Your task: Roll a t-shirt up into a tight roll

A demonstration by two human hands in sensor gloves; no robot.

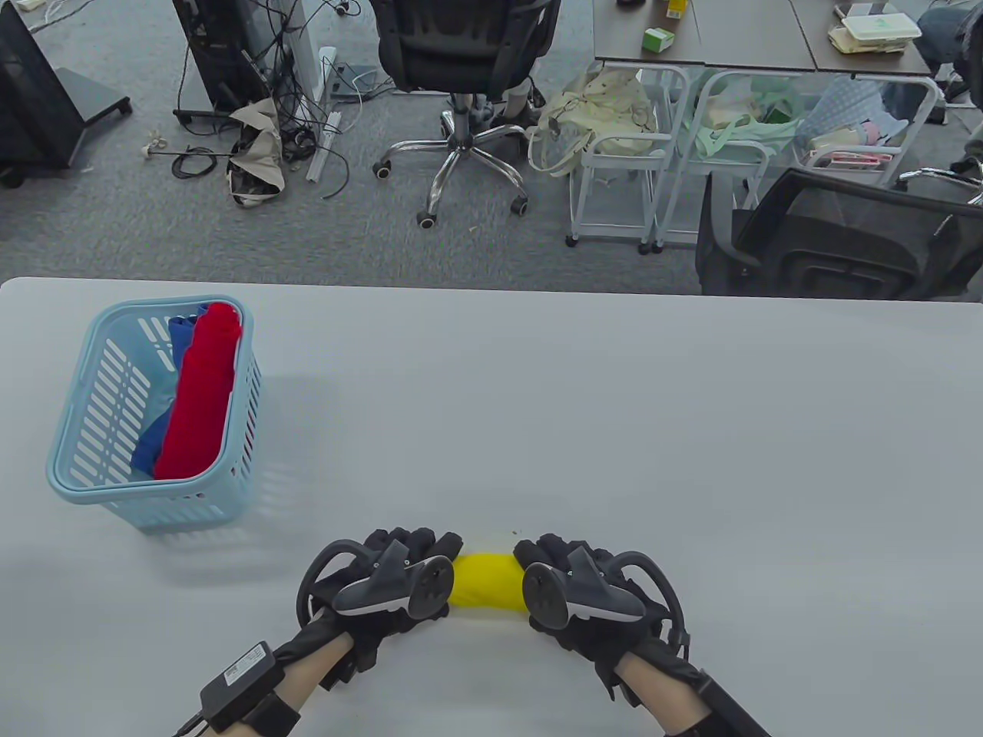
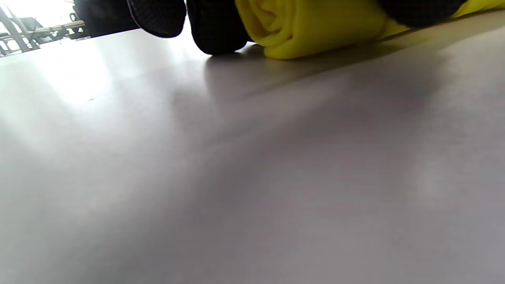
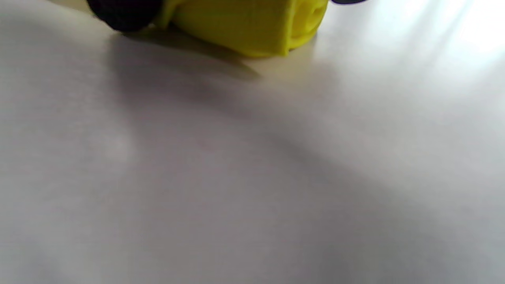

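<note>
Yellow t-shirt (image 1: 485, 581) rolled, lying on table (image 1: 537, 399) at near edge, well right of basket (image 1: 84, 461); my left hand (image 1: 384, 583) curled round its left end, my right hand (image 1: 576, 591) clamped round right end; basket holds red roll (image 1: 201, 391) and blue roll (image 1: 178, 338)

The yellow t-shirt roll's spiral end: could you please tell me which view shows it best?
The left wrist view: the yellow t-shirt roll shows its layered end clearly. The right wrist view shows the other end, blurrier; the table view shows only its middle between both hands.
</note>
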